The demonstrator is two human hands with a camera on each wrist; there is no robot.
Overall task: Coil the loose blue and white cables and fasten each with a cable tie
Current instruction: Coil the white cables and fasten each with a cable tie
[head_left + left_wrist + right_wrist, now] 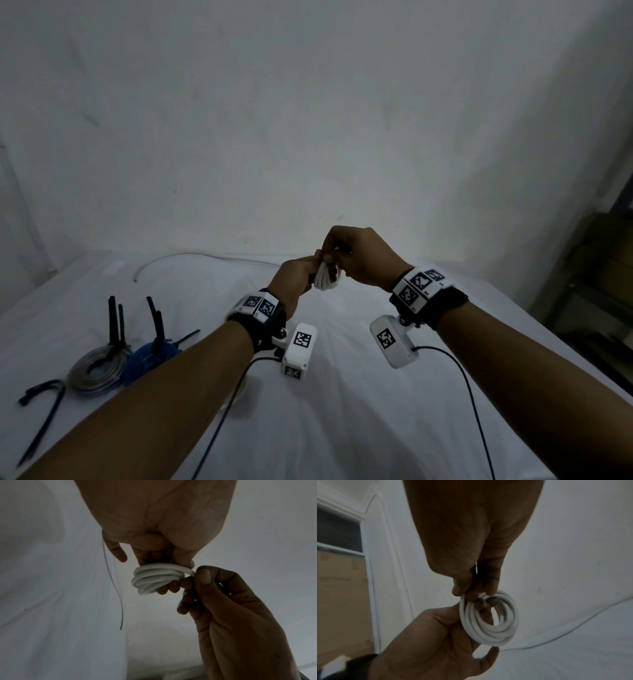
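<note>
Head view: raised above the middle of a white, softly wrinkled cloth-covered surface (342, 394), a small coil of smooth, round white cable (327, 279), gripped by the left hand (294, 279) with fingers curled round its loops, and pinched at the top by the right hand (363, 257). At near left on the cloth, a flat grey coil (96, 371) touching a blue coil (150, 359), each bound by black cable ties (114, 323) with stiff tails standing upright. Nearer still, loose black ties (42, 404), thin flat strips. Far left, a slim pale wire (178, 257) curving along the cloth. On both wrists, black bands carrying white blocks printed with black-and-white square markers; no readable writing.

Left wrist view: white cable (154, 580) in several stacked matte loops, wrapped by the left hand (154, 520), fingertips poking through from below; right hand (223, 601) to the right, thumb and fingers pinching the top strand.

Right wrist view: coil (489, 620) seen as a ring, open in the centre; right hand (471, 540) pinching its upper edge, left hand (433, 642) cupping its left side. Brown cardboard at far left.
</note>
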